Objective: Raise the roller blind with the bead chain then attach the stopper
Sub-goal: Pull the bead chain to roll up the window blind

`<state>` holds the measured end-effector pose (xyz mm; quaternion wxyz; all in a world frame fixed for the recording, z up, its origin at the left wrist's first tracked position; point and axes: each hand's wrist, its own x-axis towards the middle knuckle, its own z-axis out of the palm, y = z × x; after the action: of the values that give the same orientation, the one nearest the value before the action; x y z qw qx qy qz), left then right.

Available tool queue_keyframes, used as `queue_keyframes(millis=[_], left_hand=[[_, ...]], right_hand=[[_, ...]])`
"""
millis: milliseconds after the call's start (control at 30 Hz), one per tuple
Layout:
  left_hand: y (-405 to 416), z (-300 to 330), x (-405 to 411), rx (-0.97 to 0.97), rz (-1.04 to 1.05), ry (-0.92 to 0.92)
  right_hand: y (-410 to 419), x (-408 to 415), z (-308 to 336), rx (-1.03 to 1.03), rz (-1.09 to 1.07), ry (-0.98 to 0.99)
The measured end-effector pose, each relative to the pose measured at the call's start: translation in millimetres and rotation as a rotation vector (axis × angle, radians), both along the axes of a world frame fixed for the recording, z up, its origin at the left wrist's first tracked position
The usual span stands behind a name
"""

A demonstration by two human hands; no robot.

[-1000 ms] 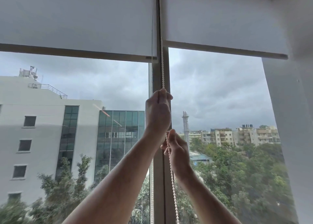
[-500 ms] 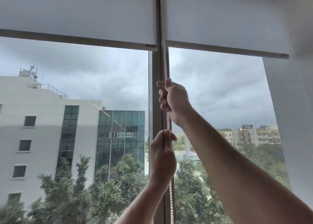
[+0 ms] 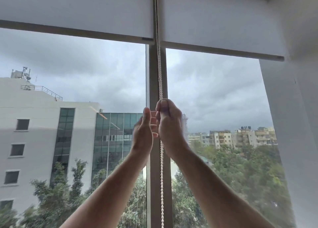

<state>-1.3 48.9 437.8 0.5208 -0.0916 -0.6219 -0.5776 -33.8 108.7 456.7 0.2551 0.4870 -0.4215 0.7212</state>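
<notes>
Blind position: We found the left roller blind point(image 3: 77, 12) drawn well up, its bottom bar point(image 3: 75, 30) high across the pane; the right roller blind point(image 3: 215, 21) hung slightly lower toward 2 o'clock.
Bead chain: The bead chain point(image 3: 161, 176) ran down the centre mullion point(image 3: 152, 76) from 12 to 6 o'clock.
Right hand: The right hand point(image 3: 169, 124) was curled round the chain, thumb and forefinger pinching it.
Left hand: The left hand point(image 3: 143, 133) stood just beside it at 9 o'clock, fingers straight, holding nothing we could see.
Progress: We judged raising well advanced, perhaps not finished.
Outstanding: No stopper was visible; attaching it remained.
Room: A white wall return point(image 3: 292, 124) stood at 3 o'clock.
Outlook: Buildings, trees and grey sky lay beyond the glass.
</notes>
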Motion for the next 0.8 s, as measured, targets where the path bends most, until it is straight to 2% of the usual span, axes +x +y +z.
queue_keyframes(millis=[100, 167, 300, 367, 467, 567, 700, 800], left_hand=[[-1, 27, 6, -0.004, 0.028, 0.058], [3, 45, 11, -0.036, 0.051, 0.052], [21, 76, 14, -0.067, -0.036, -0.010], [29, 83, 9, -0.019, 0.024, 0.032], [35, 83, 7, 0.028, 0.148, 0.150], [41, 80, 12, -0.036, 0.281, 0.215], [45, 57, 8, -0.080, 0.426, 0.247], [46, 31, -2, -0.093, 0.424, 0.251]], right_hand=[[-7, -15, -33, 0.014, -0.027, 0.008], [-10, -24, -51, 0.036, -0.013, -0.008], [-17, -27, -75, 0.074, -0.007, -0.021], [-18, -24, -77, 0.083, -0.002, -0.007], [-14, -19, -72, 0.114, 0.037, 0.013], [-7, -21, -68, 0.199, 0.111, -0.020], [3, -26, -65, 0.322, 0.233, -0.162], [6, -30, -55, 0.285, 0.221, -0.283]])
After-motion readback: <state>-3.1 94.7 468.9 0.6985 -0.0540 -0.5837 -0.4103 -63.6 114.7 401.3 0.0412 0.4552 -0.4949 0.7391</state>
